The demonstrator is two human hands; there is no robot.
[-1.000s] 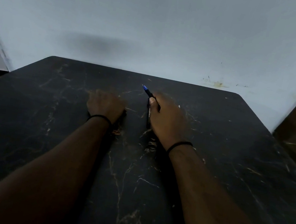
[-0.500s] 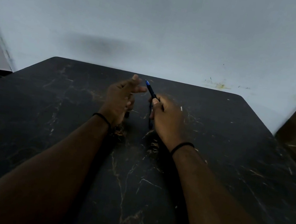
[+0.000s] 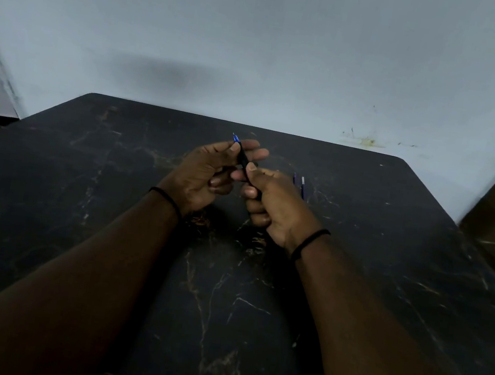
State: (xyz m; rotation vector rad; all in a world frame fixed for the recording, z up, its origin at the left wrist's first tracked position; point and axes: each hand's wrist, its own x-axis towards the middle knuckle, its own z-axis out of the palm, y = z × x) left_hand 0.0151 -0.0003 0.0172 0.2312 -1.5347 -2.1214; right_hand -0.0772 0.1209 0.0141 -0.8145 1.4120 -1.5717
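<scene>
Pen point(image 3: 243, 158) — in left hand point(image 3: 206, 174), right hand point(image 3: 272, 204)

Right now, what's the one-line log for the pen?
left hand: pinches pen top | right hand: grips pen barrel | pen: held above table

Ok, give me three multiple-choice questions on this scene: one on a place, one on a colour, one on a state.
1. Where do the two thin sticks lie?
A) on the table, close by the right hand
B) at the table's near edge
C) on the floor

2. What colour is the tip of the pen?
A) red
B) blue
C) green

3. How is the pen held?
A) it lies loose on the table
B) by one hand only
C) by both hands, lifted

Answers:
1 A, the sticks show just right of the right hand's knuckles.
2 B, the tip shows blue.
3 C, the left hand pinches the tip end and the right hand grips the barrel.
</scene>
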